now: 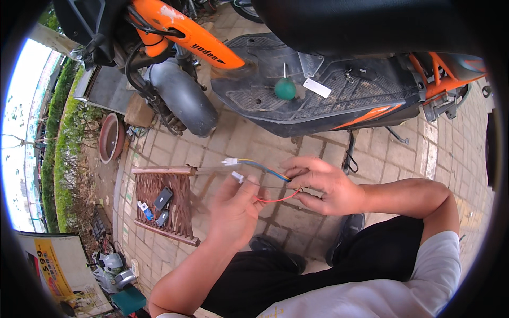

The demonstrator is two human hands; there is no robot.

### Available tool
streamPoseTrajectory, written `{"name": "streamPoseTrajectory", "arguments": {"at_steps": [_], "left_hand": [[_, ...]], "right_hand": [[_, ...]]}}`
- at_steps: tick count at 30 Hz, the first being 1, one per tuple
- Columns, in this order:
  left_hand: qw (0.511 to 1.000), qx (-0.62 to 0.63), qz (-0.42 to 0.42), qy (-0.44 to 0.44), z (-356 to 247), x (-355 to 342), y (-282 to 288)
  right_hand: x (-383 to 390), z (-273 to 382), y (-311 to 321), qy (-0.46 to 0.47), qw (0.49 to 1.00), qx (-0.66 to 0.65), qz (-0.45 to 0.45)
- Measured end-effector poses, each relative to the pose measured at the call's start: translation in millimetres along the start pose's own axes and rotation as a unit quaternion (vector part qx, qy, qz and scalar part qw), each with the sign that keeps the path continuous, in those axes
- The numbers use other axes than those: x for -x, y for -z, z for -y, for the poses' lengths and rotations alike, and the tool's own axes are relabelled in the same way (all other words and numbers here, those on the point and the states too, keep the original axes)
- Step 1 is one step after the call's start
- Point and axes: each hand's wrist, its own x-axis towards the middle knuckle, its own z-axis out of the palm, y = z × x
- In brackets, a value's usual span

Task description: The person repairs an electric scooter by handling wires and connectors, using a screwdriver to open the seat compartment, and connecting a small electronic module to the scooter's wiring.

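My left hand (236,206), slightly blurred, pinches a small white connector (237,177) with a red wire (274,200) looping from it. At its right, my right hand (323,185) has its fingers closed on the wire bundle (270,170), whose blue and yellow strands lead to another white plug (229,162) above my left fingers. Both hands are in front of the orange and black scooter (207,45), below its footboard (249,100). On the footboard lie a green-handled tool (285,88), a white rectangular piece (317,88) and a key ring with a fob (360,73).
A low wooden folding stool (164,170) holds dark boxes (163,198) and a blue-and-white item (145,211) at my left. Beyond are a terracotta basin (111,138), a hedge (69,159), a signboard (53,270) and assorted clutter (114,273). The front tyre (188,106) stands on paving.
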Motion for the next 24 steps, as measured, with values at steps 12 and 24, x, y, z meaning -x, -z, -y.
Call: {"name": "streamPoseTrajectory", "arguments": {"at_steps": [12,24], "left_hand": [[0.996,-0.017,0.059,-0.068,9,-7,6],[0.981,-0.177,0.070,-0.035,3,14,8]], "right_hand": [[1,2,-4,0.097,0.984,0.115,0.098],[-53,13,-11,-0.265,0.927,-0.249,0.092]]}}
